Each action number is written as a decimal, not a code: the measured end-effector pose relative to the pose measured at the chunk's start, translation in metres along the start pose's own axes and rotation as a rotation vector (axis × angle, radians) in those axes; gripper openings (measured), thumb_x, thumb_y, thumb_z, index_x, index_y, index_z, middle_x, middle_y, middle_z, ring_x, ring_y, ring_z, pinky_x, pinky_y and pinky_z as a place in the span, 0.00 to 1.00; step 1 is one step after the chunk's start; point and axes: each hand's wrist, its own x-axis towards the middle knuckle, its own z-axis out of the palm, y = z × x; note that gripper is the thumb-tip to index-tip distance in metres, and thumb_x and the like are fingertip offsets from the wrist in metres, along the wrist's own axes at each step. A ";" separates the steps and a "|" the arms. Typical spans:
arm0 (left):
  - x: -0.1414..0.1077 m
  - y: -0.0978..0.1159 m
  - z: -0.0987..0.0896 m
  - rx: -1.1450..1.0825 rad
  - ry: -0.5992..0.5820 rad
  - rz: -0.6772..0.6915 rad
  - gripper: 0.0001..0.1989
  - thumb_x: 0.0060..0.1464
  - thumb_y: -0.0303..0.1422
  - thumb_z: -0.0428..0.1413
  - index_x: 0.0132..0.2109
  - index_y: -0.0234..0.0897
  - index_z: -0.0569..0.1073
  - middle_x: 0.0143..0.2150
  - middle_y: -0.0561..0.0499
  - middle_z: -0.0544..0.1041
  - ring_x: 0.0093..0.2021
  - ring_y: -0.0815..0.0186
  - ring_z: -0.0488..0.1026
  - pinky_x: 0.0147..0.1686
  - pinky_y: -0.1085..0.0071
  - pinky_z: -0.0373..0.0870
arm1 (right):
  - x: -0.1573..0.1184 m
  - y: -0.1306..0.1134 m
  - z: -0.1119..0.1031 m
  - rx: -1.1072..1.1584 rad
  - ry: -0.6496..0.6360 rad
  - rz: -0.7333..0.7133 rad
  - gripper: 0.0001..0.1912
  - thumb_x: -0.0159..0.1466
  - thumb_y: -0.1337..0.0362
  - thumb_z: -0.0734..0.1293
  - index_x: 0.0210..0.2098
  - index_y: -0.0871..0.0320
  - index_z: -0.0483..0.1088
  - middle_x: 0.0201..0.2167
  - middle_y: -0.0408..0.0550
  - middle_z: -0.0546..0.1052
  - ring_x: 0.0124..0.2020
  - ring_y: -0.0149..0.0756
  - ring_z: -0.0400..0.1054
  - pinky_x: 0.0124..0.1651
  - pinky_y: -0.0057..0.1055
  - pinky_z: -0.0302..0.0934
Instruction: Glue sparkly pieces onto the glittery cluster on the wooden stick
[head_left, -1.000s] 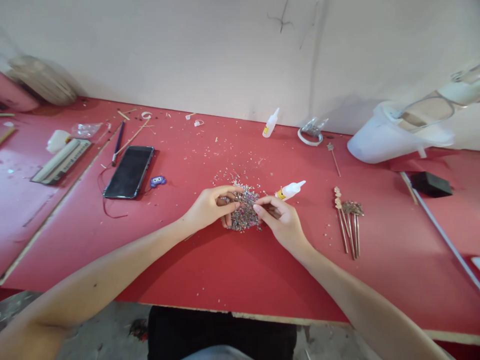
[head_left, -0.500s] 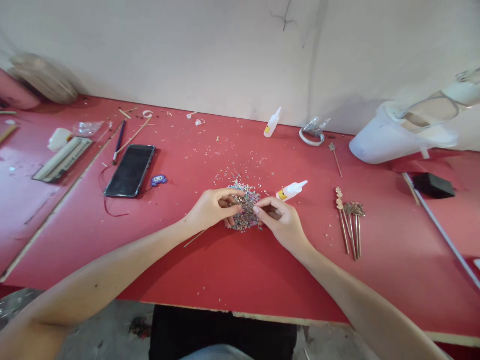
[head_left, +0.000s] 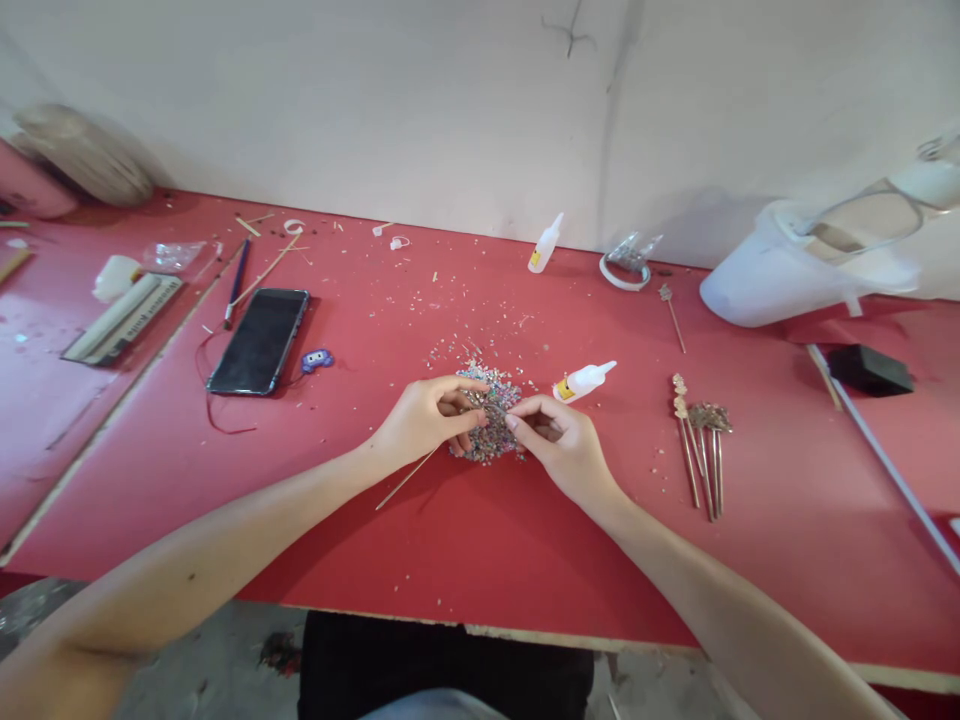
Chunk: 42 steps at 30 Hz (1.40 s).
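Observation:
A pile of small glittering stones (head_left: 491,442) lies on the red table in front of me. Over its left side, my left hand (head_left: 429,418) is closed around a hair stick (head_left: 406,480); the thin shaft slants out below the palm to the lower left, and the head is mostly hidden by the fingers. From the right, my right hand (head_left: 561,436) has thumb and forefinger pinched together close to that head. Whatever sits between those fingertips is too small to make out. Just beyond the right hand lies a small white glue bottle (head_left: 585,381) with a yellow label.
Several hair sticks with ornate heads (head_left: 705,440) lie at right, a single one (head_left: 673,318) behind them. Another glue bottle (head_left: 546,243) and a tape roll (head_left: 624,272) stand near the wall. A phone (head_left: 259,342) lies left, a white bucket (head_left: 772,265) far right.
The hair stick's shaft has turned in my left hand, its free end now pointing more steeply down and showing more length. Both hands keep nearly the same place.

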 end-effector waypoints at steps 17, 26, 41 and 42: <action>-0.001 -0.001 0.000 -0.006 -0.004 0.005 0.19 0.52 0.33 0.60 0.51 0.33 0.71 0.28 0.52 0.75 0.21 0.70 0.74 0.21 0.75 0.75 | 0.001 0.001 0.001 -0.015 0.004 -0.001 0.08 0.59 0.58 0.68 0.30 0.56 0.70 0.26 0.44 0.74 0.25 0.31 0.68 0.28 0.29 0.65; -0.001 0.000 0.001 -0.006 0.000 -0.007 0.19 0.51 0.33 0.60 0.50 0.35 0.71 0.27 0.52 0.75 0.21 0.70 0.74 0.21 0.75 0.74 | 0.001 0.001 0.001 -0.019 0.007 0.001 0.08 0.59 0.58 0.68 0.30 0.56 0.71 0.26 0.44 0.74 0.24 0.31 0.68 0.28 0.29 0.65; -0.001 0.000 0.000 -0.017 -0.015 -0.005 0.16 0.55 0.32 0.57 0.50 0.34 0.70 0.31 0.49 0.77 0.22 0.71 0.74 0.22 0.74 0.76 | 0.001 -0.001 0.001 -0.002 0.003 0.014 0.08 0.59 0.59 0.68 0.30 0.56 0.69 0.25 0.43 0.73 0.24 0.30 0.68 0.28 0.28 0.65; -0.001 0.000 0.000 -0.019 -0.015 -0.004 0.16 0.55 0.32 0.56 0.51 0.34 0.70 0.32 0.48 0.78 0.22 0.71 0.74 0.23 0.74 0.76 | 0.001 -0.001 0.001 -0.001 0.003 0.014 0.08 0.59 0.59 0.68 0.30 0.56 0.70 0.25 0.43 0.73 0.24 0.30 0.68 0.28 0.29 0.65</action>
